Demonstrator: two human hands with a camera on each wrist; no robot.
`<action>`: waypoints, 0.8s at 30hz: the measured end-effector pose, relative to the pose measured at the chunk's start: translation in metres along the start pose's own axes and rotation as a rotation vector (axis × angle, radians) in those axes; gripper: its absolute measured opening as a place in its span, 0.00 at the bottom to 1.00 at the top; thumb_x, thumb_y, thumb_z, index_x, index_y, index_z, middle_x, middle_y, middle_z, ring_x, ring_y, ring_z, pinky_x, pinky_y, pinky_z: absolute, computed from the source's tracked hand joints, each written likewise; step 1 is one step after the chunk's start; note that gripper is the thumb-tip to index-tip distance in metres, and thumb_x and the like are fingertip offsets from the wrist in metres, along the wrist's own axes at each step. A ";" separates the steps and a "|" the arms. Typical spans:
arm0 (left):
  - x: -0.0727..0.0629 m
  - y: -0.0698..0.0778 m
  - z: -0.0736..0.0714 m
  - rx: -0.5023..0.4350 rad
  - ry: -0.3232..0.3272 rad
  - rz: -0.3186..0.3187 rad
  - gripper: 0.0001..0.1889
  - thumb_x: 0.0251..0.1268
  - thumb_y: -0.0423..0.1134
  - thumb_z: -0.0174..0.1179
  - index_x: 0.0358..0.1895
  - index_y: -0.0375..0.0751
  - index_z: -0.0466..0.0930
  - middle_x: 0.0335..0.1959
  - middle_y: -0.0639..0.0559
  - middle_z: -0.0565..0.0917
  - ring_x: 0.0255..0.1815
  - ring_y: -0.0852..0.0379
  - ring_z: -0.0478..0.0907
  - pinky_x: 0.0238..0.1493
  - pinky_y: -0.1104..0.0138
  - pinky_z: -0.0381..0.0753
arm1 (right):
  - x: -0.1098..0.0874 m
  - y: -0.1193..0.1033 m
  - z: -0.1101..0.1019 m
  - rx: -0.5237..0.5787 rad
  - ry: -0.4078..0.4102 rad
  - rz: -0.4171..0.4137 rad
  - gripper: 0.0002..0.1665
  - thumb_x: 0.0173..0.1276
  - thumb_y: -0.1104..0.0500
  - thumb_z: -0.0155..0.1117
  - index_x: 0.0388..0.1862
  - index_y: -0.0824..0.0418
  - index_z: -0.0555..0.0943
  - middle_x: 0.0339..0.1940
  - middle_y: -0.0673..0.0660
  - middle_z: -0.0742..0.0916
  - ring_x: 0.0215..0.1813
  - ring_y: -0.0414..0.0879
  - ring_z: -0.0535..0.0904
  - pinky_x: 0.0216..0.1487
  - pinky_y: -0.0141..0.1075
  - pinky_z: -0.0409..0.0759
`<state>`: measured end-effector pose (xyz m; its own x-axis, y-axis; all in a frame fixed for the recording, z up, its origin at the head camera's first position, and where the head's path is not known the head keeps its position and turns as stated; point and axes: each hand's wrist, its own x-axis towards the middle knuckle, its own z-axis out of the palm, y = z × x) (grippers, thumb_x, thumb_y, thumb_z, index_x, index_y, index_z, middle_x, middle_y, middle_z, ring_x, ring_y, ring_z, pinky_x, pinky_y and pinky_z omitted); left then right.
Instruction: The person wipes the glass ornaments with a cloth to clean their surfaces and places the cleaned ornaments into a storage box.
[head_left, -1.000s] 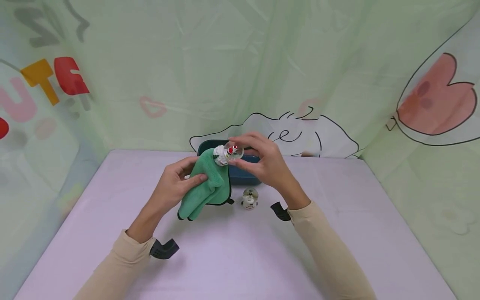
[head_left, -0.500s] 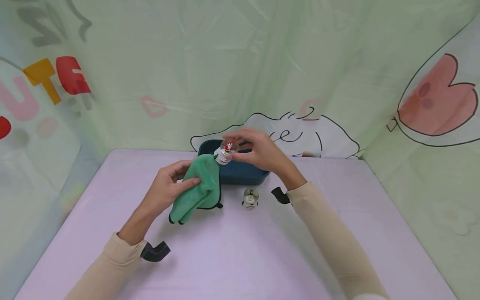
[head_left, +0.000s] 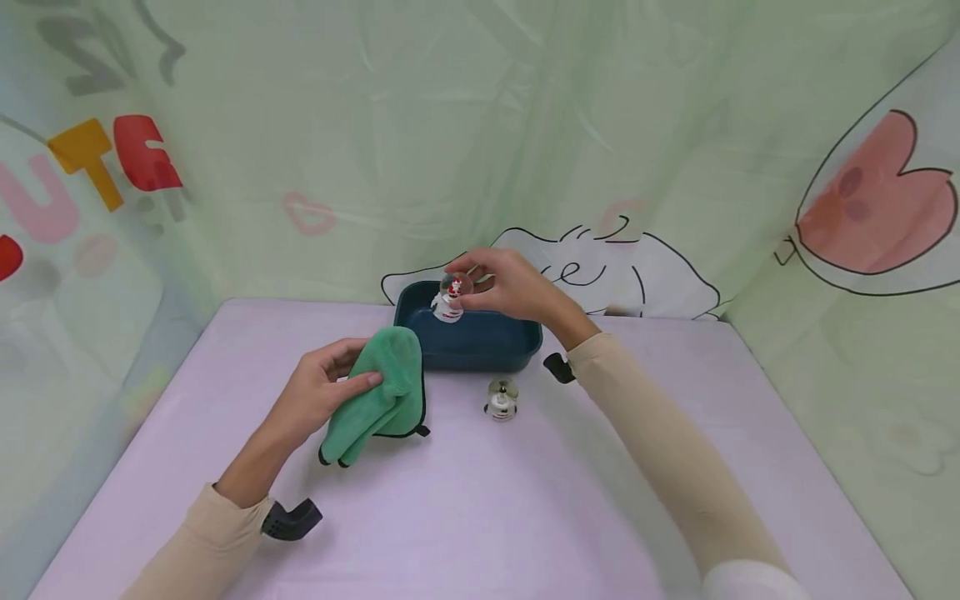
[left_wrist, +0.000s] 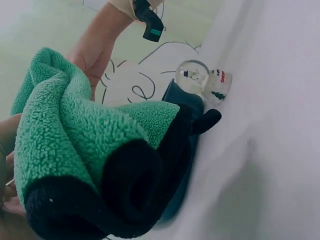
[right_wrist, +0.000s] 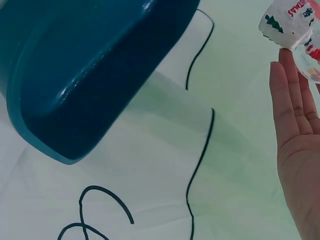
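Note:
My left hand (head_left: 318, 389) pinches a folded green cloth (head_left: 390, 367) with black edging, held above the table left of the blue bin. Over the left part of that bin (head_left: 487, 354), my right hand (head_left: 510, 283) holds a small snow globe (head_left: 448, 310) by its clear dome, between thumb and fingers. Its white base points down, and a red and white figure shows inside. In the right wrist view the base of this snow globe (right_wrist: 287, 25) carries lettering and a green tree. A second snow globe (head_left: 501, 402) stands upright on the table in front of the bin.
The table (head_left: 480, 517) has a pale lilac cover. Behind it hangs a light green printed curtain (head_left: 390, 150), close to the bin's back. Black curved pieces (head_left: 292, 521) stick out from both wrists.
The right hand has carried its snow globe off the cloth, slightly left and over the bin, turning it more upright. My left hand has drawn the cloth down and left.

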<state>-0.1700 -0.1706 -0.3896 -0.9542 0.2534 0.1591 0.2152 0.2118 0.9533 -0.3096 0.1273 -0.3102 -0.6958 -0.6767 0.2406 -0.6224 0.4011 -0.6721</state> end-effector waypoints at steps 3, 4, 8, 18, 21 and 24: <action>-0.005 -0.004 -0.003 0.005 -0.004 -0.015 0.24 0.67 0.41 0.69 0.65 0.44 0.78 0.58 0.46 0.84 0.55 0.53 0.83 0.49 0.64 0.86 | 0.005 0.004 0.000 -0.013 -0.010 0.030 0.27 0.62 0.56 0.78 0.59 0.61 0.83 0.49 0.55 0.87 0.49 0.47 0.85 0.52 0.39 0.86; -0.006 -0.006 -0.003 0.006 -0.005 -0.021 0.24 0.67 0.42 0.69 0.65 0.44 0.78 0.58 0.46 0.84 0.55 0.53 0.83 0.49 0.65 0.86 | 0.006 0.005 0.000 -0.026 -0.015 0.039 0.27 0.62 0.55 0.78 0.59 0.60 0.83 0.49 0.54 0.87 0.49 0.47 0.85 0.51 0.39 0.86; -0.011 -0.011 -0.006 0.011 -0.012 -0.026 0.25 0.67 0.42 0.69 0.65 0.44 0.77 0.59 0.46 0.83 0.55 0.54 0.83 0.49 0.65 0.86 | 0.015 0.013 0.001 -0.054 -0.037 0.058 0.29 0.62 0.54 0.78 0.60 0.61 0.83 0.48 0.53 0.88 0.49 0.47 0.86 0.51 0.40 0.86; -0.022 -0.016 -0.013 0.017 -0.012 -0.035 0.24 0.68 0.41 0.68 0.65 0.43 0.78 0.58 0.46 0.83 0.55 0.55 0.83 0.48 0.65 0.86 | 0.035 0.026 0.003 -0.064 -0.119 0.088 0.31 0.62 0.52 0.78 0.62 0.61 0.82 0.51 0.56 0.87 0.48 0.48 0.85 0.55 0.40 0.85; -0.026 -0.016 -0.016 0.020 -0.008 -0.042 0.24 0.68 0.41 0.69 0.65 0.44 0.78 0.58 0.46 0.83 0.55 0.55 0.83 0.48 0.65 0.86 | 0.039 0.030 0.004 -0.070 -0.149 0.098 0.30 0.62 0.53 0.78 0.62 0.62 0.82 0.53 0.55 0.87 0.49 0.48 0.85 0.57 0.40 0.84; -0.029 -0.016 -0.019 0.027 0.000 -0.046 0.24 0.68 0.41 0.69 0.65 0.43 0.78 0.58 0.46 0.83 0.55 0.55 0.83 0.48 0.65 0.86 | 0.043 0.035 0.006 -0.080 -0.176 0.125 0.29 0.63 0.53 0.78 0.61 0.60 0.83 0.54 0.53 0.87 0.51 0.47 0.84 0.57 0.40 0.83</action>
<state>-0.1501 -0.1997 -0.4046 -0.9633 0.2426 0.1153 0.1766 0.2487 0.9524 -0.3593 0.1085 -0.3279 -0.7005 -0.7131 0.0278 -0.5662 0.5316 -0.6299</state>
